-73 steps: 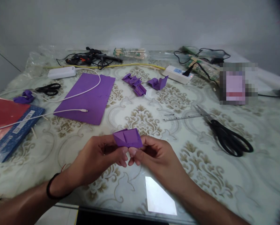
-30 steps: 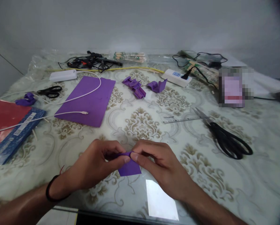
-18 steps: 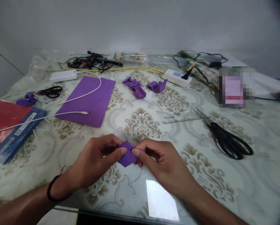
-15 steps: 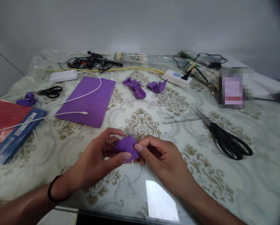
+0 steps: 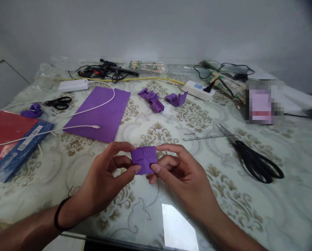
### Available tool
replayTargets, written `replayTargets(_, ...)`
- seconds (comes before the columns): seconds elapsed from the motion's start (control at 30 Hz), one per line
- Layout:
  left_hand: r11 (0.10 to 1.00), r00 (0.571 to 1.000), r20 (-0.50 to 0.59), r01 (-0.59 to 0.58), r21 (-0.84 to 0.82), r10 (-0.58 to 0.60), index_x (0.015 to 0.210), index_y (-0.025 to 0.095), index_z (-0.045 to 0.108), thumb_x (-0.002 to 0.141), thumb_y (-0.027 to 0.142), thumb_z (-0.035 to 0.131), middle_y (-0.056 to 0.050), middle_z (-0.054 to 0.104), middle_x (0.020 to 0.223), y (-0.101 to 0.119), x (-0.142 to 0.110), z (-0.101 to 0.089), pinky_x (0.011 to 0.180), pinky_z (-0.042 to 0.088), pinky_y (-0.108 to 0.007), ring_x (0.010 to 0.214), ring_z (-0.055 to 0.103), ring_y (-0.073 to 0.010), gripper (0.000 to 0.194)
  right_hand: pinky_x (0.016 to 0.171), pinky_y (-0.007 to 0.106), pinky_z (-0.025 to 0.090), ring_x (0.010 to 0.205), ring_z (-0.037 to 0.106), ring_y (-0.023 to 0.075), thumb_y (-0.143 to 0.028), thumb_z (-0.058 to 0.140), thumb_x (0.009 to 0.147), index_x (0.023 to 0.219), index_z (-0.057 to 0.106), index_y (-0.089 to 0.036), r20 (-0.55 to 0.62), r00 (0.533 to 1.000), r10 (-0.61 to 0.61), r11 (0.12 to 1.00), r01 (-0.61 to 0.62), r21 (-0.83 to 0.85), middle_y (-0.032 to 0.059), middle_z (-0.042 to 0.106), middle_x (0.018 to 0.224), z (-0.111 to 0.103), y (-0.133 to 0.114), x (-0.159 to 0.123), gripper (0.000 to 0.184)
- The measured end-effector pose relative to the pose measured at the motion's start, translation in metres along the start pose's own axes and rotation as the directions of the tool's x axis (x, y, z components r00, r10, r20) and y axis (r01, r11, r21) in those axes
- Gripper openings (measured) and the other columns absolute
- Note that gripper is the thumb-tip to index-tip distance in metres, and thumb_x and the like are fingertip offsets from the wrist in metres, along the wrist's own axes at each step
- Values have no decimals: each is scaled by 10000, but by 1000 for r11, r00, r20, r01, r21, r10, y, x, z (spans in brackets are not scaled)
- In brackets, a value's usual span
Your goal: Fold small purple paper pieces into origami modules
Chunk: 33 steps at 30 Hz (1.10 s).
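A small folded purple paper square [image 5: 145, 158] is held up over the near part of the table, its creased face toward me. My left hand [image 5: 109, 177] pinches its left side between thumb and fingers. On the right side, my right hand [image 5: 184, 176] grips the same square, thumb on the lower right corner and index finger at the upper right. Beyond the hands lie a row of folded purple paper pieces [image 5: 151, 100] and a separate folded purple piece [image 5: 177, 99]. Flat purple paper sheets [image 5: 101, 113] rest to the left.
Black-handled scissors [image 5: 257, 160] and a clear ruler [image 5: 205, 137] lie at right. Smaller scissors [image 5: 59, 103], crumpled purple paper [image 5: 32, 111] and a red-and-blue packet [image 5: 22, 146] are at left. A white cable [image 5: 93, 127] crosses the sheets. A power strip [image 5: 197, 90] stands farther back.
The purple square has turned from a tilted position to nearly level, showing its creased face. Both hands have shifted their fingers to its left and right edges.
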<state>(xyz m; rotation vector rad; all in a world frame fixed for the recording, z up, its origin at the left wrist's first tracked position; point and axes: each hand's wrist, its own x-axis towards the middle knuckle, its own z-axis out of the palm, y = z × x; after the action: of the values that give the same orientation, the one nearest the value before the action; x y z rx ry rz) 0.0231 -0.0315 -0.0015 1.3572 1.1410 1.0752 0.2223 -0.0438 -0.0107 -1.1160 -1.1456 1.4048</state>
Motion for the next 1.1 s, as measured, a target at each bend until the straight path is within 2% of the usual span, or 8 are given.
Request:
replayTargets(0.13,997,999,41,-5,-79,8,1167,255,567,849,130,817,-15,691,1133,1,-2,0,728,623,-258,817,771,-141,423,682,309,577,657,764,183,-326,784,952,1048,641,-263,23,999,-26,1000,26,-13,-39,750,675,-2,0,-2,183)
replayTargets(0.3,995,991,136,7,-100,6,1128,266,565,907,111,767,28,714,968,1,-2,-3,775,598,-257,838,758,-134,338,674,279,558,672,761,161,-290,767,970,991,642,-257,54,997,-55,998,56,-15,-33,766,711,-3,1,-3,131)
replayTargets(0.5,991,991,49,-122,-52,125,1095,256,657,903,82,759,2,598,1144,2,1,-2,712,636,-230,842,720,-112,279,712,277,578,706,770,155,-276,758,979,994,625,-258,88,995,-49,999,50,-10,-31,770,744,-2,1,-5,135)
replayTargets(0.67,986,987,63,-142,-82,148,1171,293,675,937,105,758,-21,544,1258,1,0,-2,647,696,-235,841,695,-107,312,726,255,579,714,770,135,-267,746,995,1014,623,-263,98,994,-51,999,50,14,-37,773,751,-3,2,-5,125)
replayTargets(0.77,981,978,81,-188,-37,191,1119,277,709,962,88,719,-19,559,1254,-1,0,-4,659,702,-207,843,705,-92,246,708,235,576,672,756,111,-266,749,999,1078,611,-278,76,996,-44,997,39,71,-76,720,720,-3,3,-4,159)
replayTargets(0.93,906,924,185,-370,205,335,1120,238,748,943,114,759,-71,594,1359,1,1,-11,783,711,-206,1062,743,-163,217,716,277,622,623,734,106,-279,755,1003,1175,608,-310,91,996,-26,982,8,190,-105,662,709,-3,2,-3,228)
replayTargets(1.03,781,851,258,-523,340,458,1214,203,708,866,159,857,-136,562,1463,1,3,-13,824,718,-257,1200,706,-245,381,691,282,629,587,730,100,-292,765,996,1184,633,-310,128,992,3,968,-34,248,-104,661,723,-5,1,-2,231)
replayTargets(1.1,689,811,290,-585,428,508,1214,184,700,870,114,832,-155,553,1479,0,4,-13,862,712,-289,1216,700,-255,375,700,288,634,586,729,99,-308,772,991,1162,665,-290,156,988,23,965,-63,256,-91,670,737,-6,2,-1,203)
